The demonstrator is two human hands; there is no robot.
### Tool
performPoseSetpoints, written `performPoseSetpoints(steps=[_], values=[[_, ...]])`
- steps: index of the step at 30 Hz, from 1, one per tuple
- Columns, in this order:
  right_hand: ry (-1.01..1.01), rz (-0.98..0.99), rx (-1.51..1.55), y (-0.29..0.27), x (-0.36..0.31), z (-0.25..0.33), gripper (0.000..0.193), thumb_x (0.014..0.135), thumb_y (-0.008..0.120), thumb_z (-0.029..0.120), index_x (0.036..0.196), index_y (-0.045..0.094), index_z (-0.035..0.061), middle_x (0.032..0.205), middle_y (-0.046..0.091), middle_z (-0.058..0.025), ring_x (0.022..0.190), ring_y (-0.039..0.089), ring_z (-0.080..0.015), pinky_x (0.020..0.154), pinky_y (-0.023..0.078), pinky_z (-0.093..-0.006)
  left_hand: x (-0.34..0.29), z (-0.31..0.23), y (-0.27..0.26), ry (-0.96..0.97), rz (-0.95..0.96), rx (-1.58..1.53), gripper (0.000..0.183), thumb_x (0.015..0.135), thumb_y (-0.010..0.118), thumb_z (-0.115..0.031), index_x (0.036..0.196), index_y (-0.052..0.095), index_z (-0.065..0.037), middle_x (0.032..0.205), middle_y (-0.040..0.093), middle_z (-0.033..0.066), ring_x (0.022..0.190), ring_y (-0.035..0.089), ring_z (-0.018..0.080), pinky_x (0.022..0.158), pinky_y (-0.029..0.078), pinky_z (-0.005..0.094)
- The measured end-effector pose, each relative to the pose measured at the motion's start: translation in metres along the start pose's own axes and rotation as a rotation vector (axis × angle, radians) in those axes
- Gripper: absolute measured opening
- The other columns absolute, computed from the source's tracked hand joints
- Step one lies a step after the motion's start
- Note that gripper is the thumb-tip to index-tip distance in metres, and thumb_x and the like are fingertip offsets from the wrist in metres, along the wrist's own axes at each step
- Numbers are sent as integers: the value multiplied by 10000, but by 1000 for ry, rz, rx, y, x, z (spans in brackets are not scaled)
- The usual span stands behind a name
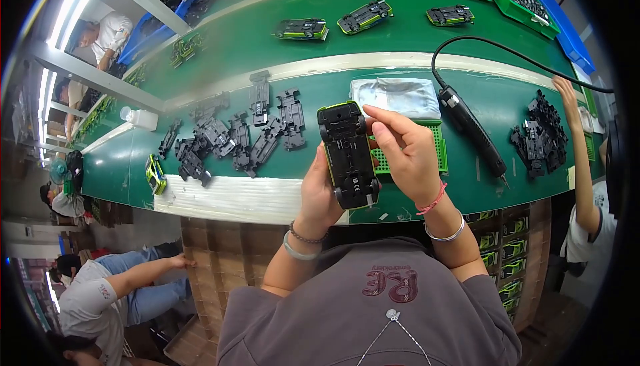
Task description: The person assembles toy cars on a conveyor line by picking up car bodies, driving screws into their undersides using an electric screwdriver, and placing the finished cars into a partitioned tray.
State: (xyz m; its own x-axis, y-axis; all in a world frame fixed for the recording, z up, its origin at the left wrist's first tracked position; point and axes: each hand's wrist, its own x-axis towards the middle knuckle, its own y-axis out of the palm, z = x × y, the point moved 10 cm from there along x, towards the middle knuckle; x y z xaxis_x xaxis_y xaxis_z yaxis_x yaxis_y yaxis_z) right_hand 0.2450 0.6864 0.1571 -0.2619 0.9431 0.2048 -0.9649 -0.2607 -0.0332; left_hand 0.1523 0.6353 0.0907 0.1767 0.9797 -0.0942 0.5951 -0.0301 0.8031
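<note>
One underside-up toy car (347, 156) | left fingers (321, 164) gripping | right fingers (392, 119) beside

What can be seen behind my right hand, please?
Behind the right hand show parts of a green perforated basket and a silvery packet; whatever the hand covers cannot be seen.
</note>
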Motion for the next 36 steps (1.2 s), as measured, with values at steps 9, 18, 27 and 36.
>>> performPoseSetpoints(steps=[9,18,27,36], values=[[-303,-45,-254,2,-13,25,219,813,535,57,1008,577,-36,1079,572,-184,989,568,-303,843,451,-353,-2,-9,6,73,4,-16,488,972,211,-390,1315,314,-60,1209,488,133,1028,552,226,828,503,359],[32,-182,746,-18,-10,-11,808,850,259,661,1399,186,73,1343,347,-192,1195,402,-299,980,324,-392,-22,-30,82,673,256,1557,608,725,657,-53,1286,421,-55,1170,446,198,1029,473,338,892,394,413],[-399,-371,516,-81,1,45,826,853,244,654,1384,220,21,1391,293,-207,1273,313,-333,1039,252,-432,-31,-9,79,505,358,1514,591,741,678,-114,1282,445,-66,1110,450,197,902,511,325,771,452,363],[-487,645,-201,105,-94,18,619,822,606,276,1322,321,50,1321,332,-236,1222,351,-392,988,332,-440,-43,-148,31,945,-365,418,464,959,339,-375,1291,329,-52,1133,517,88,929,565,161,777,479,294]])
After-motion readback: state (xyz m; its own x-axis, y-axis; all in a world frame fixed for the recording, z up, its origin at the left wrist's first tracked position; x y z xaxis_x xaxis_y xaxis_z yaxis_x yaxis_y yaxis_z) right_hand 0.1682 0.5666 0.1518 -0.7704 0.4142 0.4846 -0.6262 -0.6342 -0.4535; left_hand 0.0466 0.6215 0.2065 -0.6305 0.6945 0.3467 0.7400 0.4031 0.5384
